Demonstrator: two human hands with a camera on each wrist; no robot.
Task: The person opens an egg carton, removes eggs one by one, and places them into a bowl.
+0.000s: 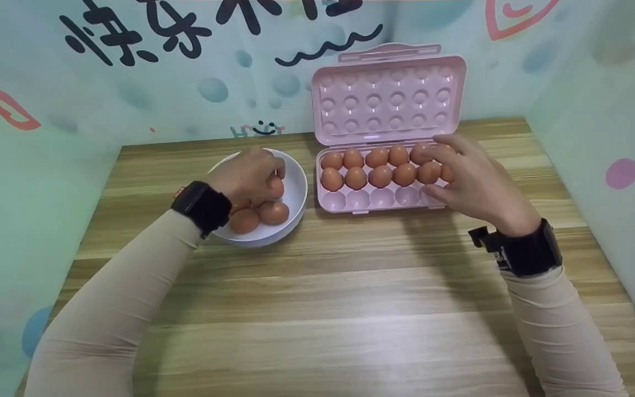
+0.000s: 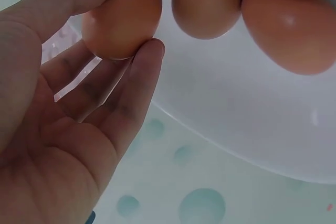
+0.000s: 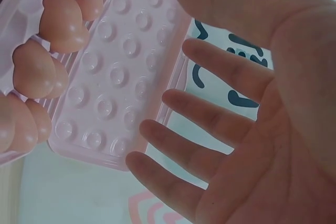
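My left hand [image 1: 248,177] is over the white bowl [image 1: 297,190] and pinches a brown egg [image 2: 126,19] between the thumb and fingertips. Several other brown eggs [image 1: 244,221] lie in the bowl, partly covered by the hand in the head view. To the right, a pink egg carton [image 1: 358,199] stands with its lid raised. Brown eggs [image 1: 381,176] fill its back two rows, while the visible cups of the front row hold none. My right hand [image 1: 474,179] hovers at the carton's right end, fingers spread and holding nothing; it hides some cups there.
The dimpled lid [image 1: 389,102] leans back near the patterned backdrop [image 1: 213,110]. A wood-grain table [image 1: 339,298] lies beneath everything, and side panels [image 1: 609,127] rise at its left and right edges.
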